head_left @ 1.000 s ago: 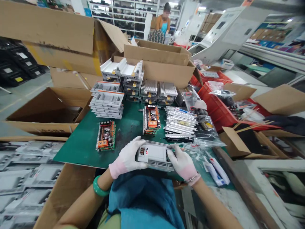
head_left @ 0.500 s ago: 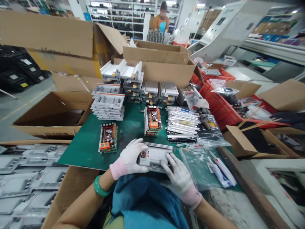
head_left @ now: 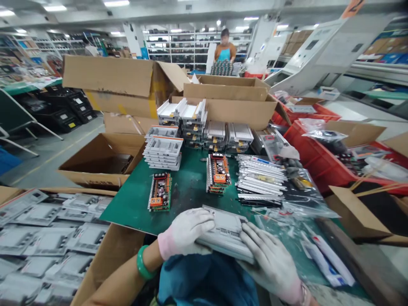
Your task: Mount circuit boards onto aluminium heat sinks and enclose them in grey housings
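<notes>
**both gloved hands on the housing, right at the mat's near edge**

and there you have it, the grey housing (head_left: pixel 225 233) up off the near edge of the green mat (head_left: pixel 188 187), tilted toward you. your left hand (head_left: pixel 186 231) is closed, fingers curled over that end, while your right hand (head_left: pixel 270 259) spreads its fingers wide across the other end. that's a firm two-handed hold, it seems, with the width of the piece braced between both palms so it can't twist. you can't see the thumbs or the underside from here, so how far they wrap is anyone's guess!

out on the mat, within easy reach ahead of you, two circuit boards (head_left: pixel 160 192) (head_left: pixel 218 172) lie apart, so neither gets knocked. behind them, a stack of grey trays (head_left: pixel 162 148) and rows of finned heat sinks (head_left: pixel 216 129) sit at the mat's far side, sorted by kind. to the mat's right, a pile of white rails (head_left: pixel 259 180) lies beside a plastic bag (head_left: pixel 302 199), with a red crate (head_left: pixel 315 157) beyond. off the mat's left edge, finished-looking housings (head_left: pixel 47 229) fill a box, and past the mat's far end a co-worker (head_left: pixel 225 53) stands at a stack of parts.
</notes>
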Motion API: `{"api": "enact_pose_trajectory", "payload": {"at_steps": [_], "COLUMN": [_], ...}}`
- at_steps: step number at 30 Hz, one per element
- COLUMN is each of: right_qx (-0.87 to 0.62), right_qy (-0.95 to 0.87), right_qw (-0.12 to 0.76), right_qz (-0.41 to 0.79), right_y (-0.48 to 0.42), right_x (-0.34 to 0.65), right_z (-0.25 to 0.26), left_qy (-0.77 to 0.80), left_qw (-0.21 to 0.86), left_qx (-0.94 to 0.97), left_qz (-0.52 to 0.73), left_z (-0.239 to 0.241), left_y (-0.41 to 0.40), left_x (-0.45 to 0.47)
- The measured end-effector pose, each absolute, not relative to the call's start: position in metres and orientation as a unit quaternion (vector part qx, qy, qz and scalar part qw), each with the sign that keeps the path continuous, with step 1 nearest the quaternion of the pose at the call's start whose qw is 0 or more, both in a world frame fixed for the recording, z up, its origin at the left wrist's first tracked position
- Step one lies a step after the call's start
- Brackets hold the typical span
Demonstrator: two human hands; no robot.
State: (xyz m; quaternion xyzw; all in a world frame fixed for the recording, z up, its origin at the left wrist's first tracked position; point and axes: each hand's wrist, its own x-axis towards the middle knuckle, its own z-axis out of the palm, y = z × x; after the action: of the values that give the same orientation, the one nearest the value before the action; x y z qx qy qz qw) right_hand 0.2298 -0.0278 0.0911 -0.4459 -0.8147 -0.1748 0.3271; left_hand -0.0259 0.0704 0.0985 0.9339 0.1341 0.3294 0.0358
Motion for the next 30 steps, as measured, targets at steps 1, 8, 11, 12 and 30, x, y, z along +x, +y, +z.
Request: {"api": "enact_pose_trajectory", "payload": {"at_steps": [1, 8, 11, 12, 30], "right_qx": [-0.442, -0.443, -0.444, -0.455, -0.552], "right_qy": [-0.817, -0.797, -0.795, -0.796, -0.804], "right_qw": [0.326, 0.369, 0.365, 0.347, 0.162], "right_qz": [-0.176, -0.180, -0.195, -0.199, -0.150], "right_y": [-0.026, -0.042, -0.049, -0.049, -0.050], "right_x": [0.230, 0.224, 0.218, 0.215, 0.212], "right_z": [0.093, 0.064, 0.047, 0.045, 0.093], "left_qy": [0.132, 0.087, 0.075, 0.097, 0.492], "left_qw": [0.037, -0.005, 0.023, 0.046, 0.303], "left_qx": [0.930, 0.921, 0.916, 0.907, 0.772], "left_qz": [0.342, 0.379, 0.394, 0.407, 0.265], "left_z": [0.097, 0.070, 0.061, 0.060, 0.063], "left_y": [0.072, 0.054, 0.046, 0.046, 0.095], "left_x": [-0.024, -0.027, -0.036, -0.038, -0.033]}}
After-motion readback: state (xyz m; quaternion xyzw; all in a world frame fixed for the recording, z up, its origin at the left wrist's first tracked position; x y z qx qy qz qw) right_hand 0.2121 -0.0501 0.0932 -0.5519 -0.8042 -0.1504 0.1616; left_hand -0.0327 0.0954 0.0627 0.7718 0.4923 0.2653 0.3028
